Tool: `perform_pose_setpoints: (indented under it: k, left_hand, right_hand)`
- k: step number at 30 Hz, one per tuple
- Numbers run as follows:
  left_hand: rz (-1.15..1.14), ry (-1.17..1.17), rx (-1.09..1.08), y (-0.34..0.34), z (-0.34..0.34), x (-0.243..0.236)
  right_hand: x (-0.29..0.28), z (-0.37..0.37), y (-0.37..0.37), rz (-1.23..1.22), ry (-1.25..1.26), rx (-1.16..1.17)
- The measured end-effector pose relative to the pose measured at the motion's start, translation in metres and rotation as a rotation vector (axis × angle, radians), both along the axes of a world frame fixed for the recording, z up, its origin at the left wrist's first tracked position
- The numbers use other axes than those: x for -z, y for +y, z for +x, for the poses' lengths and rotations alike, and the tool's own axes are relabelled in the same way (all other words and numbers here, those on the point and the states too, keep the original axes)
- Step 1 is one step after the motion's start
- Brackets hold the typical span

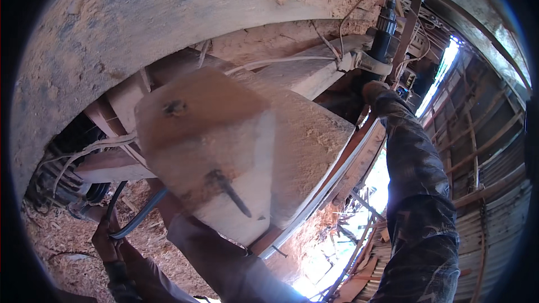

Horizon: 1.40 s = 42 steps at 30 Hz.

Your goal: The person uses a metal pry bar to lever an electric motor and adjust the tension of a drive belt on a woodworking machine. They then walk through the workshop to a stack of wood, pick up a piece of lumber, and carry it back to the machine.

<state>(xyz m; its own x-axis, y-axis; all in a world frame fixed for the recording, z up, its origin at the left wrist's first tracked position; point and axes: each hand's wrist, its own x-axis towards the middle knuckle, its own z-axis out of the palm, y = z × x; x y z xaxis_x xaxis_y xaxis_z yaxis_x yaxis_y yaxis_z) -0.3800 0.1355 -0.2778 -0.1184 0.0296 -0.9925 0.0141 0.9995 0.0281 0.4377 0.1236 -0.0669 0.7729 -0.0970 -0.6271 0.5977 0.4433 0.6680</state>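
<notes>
Low on the left, my left hand (106,242) is closed around a dark, curved drive belt (140,216), which rises from it in a loop. Beside that loop is a finned motor (53,179), partly in shadow. My right arm, in a dusty dark sleeve, reaches up the right side. My right hand (375,91) is at the lower end of a black spindle with a chuck (384,28), held in a metal bracket (373,64). Its fingers are lost in shadow. Between my arms stands a blurred wooden block (208,134) with a dark bolt (233,195) sticking out.
A large, curved, dust-covered wooden slab (157,17) spans the top. Pale cables (112,143) run across the wooden frame. Wood shavings (67,258) cover the ground below. Corrugated metal sheeting (505,213) lines the right side. A nail (279,251) juts out near the block's lower edge.
</notes>
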Motion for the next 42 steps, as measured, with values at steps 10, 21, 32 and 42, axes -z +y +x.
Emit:
perform_pose_setpoints:
  k: [10,21,32,42]
  left_hand:
    - [0.015,0.133,0.058,-0.018,0.046,0.005]
    - [0.06,0.078,0.179,-0.017,-0.019,0.0]
    - [0.23,-0.028,-0.135,0.017,-0.042,-0.002]
    - [0.205,0.043,-0.237,0.05,-0.055,-0.054]
  right_hand:
    - [0.016,0.096,-0.07,0.143,-0.04,-0.173]
    - [-0.013,0.004,0.01,0.07,0.144,0.087]
    - [-0.06,0.168,-0.083,-0.467,0.587,0.043]
    - [0.008,0.023,-0.003,-0.313,-0.239,0.668]
